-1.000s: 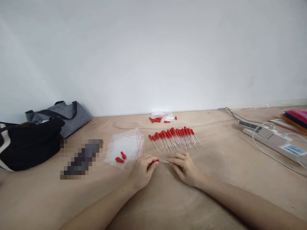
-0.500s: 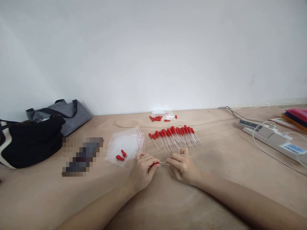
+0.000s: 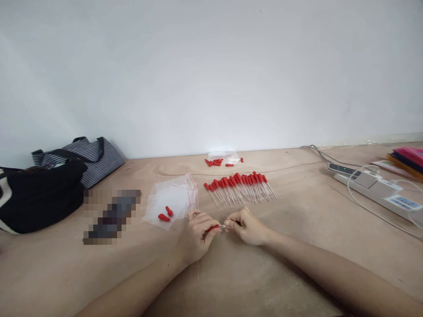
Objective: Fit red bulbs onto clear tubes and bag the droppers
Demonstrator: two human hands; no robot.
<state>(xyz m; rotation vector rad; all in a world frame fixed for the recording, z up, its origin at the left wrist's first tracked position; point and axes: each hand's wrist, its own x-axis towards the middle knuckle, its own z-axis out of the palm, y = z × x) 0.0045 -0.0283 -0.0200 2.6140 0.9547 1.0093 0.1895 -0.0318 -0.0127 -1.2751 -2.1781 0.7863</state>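
We've got a bare left hand [image 3: 200,233] and bare right hand [image 3: 248,227]. Left forearm [image 3: 155,277] and right forearm [image 3: 324,264] bare to frame edge, narrowing at wrists. We see one small dark spot [image 3: 168,265] on left forearm.

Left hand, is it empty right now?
No, the left hand grips a red bulb, and a clear tube runs to the right hand.

Black bag [image 3: 42,200] cropped at left, dark object [image 3: 112,218] pixelated, held red bulb [image 3: 213,227] partly hidden, power strip [image 3: 387,200] cropped at right
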